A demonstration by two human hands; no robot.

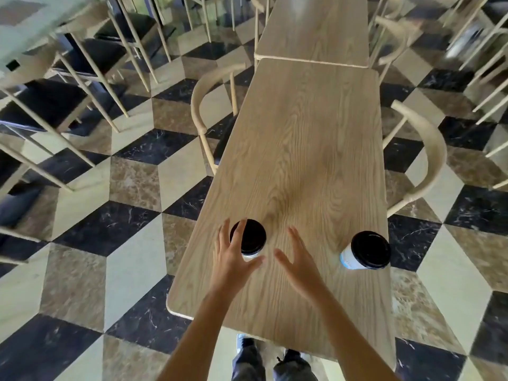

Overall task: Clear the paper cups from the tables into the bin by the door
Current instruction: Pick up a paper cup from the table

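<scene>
Two white paper cups with black lids stand on a long wooden table (302, 149). The left cup (251, 239) is near the table's left edge. My left hand (232, 259) spreads its fingers around this cup from the near side, fingers over the lid's left rim and thumb below the cup; whether it touches is unclear. The right cup (367, 251) stands near the right edge, apart from both hands. My right hand (298, 259) hovers open over the tabletop between the two cups, fingers straight and holding nothing.
Curved-back wooden chairs sit at the table's left (209, 111) and right (428, 160) sides. A second table (316, 31) butts against the far end. More chairs (90, 64) fill the far left. The floor is checkered marble. No bin or door is in view.
</scene>
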